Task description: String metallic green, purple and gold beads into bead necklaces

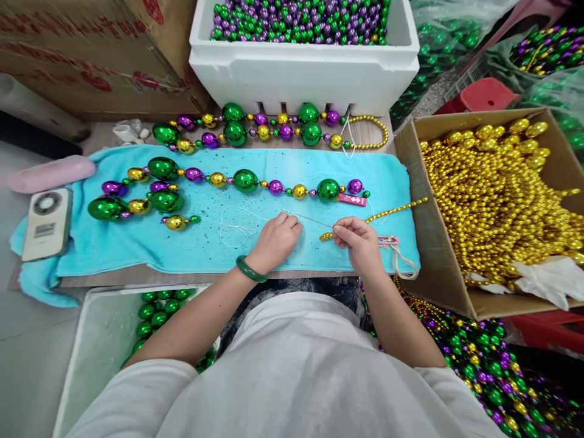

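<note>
My right hand [356, 241] pinches the end of a long thin needle [310, 218], which points left across the towel. My left hand [278, 241], with a green bangle on its wrist, has its fingers curled closed; white thread [237, 230] runs into them from the left. Beyond my hands lies a bead strand [245, 180] of green, gold and purple balls, doubled back at the left. A short string of small gold beads [396, 210] passes beside and behind my right fingers. A pink tag [352, 199] lies by a large green bead.
A blue towel [205, 255] covers the table. Behind it are a finished-looking necklace [285, 132] and a white foam box [301, 76] of beads. A carton [433, 243] of gold bead strings stands right. A white device [47, 225] and pink pouch [52, 174] sit left.
</note>
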`<state>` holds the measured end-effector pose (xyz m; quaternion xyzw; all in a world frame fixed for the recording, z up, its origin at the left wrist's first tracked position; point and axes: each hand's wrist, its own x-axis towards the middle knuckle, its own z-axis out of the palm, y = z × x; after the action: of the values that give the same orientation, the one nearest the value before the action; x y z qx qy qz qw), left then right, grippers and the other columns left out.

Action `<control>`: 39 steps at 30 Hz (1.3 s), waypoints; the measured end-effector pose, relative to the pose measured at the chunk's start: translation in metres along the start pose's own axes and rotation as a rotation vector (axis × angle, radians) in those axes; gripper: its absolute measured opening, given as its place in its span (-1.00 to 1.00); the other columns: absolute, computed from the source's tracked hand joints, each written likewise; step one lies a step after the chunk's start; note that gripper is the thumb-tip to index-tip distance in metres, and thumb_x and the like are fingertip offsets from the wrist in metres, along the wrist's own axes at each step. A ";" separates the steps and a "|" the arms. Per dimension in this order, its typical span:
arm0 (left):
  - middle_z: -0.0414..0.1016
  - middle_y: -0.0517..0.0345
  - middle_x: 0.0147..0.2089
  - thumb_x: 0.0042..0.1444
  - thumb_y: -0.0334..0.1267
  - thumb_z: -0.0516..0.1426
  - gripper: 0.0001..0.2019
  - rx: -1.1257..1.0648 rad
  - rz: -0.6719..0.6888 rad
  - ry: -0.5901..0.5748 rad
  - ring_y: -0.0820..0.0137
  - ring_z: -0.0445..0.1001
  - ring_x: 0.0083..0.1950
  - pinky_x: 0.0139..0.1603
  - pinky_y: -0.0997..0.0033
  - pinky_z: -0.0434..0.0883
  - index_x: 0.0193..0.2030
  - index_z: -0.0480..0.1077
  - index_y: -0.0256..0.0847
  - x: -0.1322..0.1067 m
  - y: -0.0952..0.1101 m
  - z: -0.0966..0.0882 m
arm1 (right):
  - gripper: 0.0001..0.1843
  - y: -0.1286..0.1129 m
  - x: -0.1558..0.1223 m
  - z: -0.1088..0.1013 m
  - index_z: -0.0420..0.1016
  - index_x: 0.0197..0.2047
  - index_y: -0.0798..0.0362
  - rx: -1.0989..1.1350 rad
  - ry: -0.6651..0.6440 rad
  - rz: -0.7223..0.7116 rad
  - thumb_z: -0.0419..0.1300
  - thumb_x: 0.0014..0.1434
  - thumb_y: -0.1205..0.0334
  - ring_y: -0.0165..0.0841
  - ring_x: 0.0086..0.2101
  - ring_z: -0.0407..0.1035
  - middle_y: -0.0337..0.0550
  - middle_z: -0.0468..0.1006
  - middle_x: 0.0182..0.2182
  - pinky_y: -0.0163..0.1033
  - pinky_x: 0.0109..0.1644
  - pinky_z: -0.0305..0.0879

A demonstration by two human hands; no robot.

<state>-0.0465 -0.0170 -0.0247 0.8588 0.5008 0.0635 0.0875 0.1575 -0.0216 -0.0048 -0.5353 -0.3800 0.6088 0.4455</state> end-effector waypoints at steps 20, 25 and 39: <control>0.54 0.09 -0.39 -0.19 -0.10 0.36 -0.72 -1.664 -0.703 0.075 0.39 0.46 -0.31 -0.31 0.39 0.37 -0.39 0.55 -0.26 0.018 0.025 -0.029 | -0.74 0.009 -0.003 0.027 0.45 -0.48 0.04 0.040 -0.101 0.082 0.36 -0.13 0.05 -0.49 -0.59 0.22 -0.29 0.46 -0.61 -0.36 -0.54 0.08; 0.57 0.08 -0.37 -0.25 -0.10 0.39 -0.70 -1.679 -0.720 0.064 0.40 0.45 -0.33 -0.30 0.38 0.38 -0.40 0.58 -0.25 0.019 0.029 -0.028 | -0.75 0.007 -0.001 0.025 0.44 -0.50 0.05 0.053 -0.095 0.131 0.35 -0.15 0.08 -0.50 -0.61 0.18 -0.29 0.44 -0.63 -0.36 -0.56 0.05; 0.58 0.09 -0.36 -0.19 -0.10 0.36 -0.74 -1.559 -0.667 0.035 0.42 0.42 -0.35 -0.36 0.42 0.33 -0.40 0.59 -0.23 0.022 0.030 -0.024 | -0.74 0.008 -0.001 0.016 0.45 -0.46 0.05 -0.018 -0.098 0.098 0.34 -0.12 0.06 -0.51 -0.61 0.14 -0.33 0.38 -0.64 -0.36 -0.56 0.00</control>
<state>-0.0149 -0.0104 0.0058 0.3590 0.5419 0.3750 0.6609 0.1402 -0.0246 -0.0103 -0.5269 -0.3802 0.6520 0.3910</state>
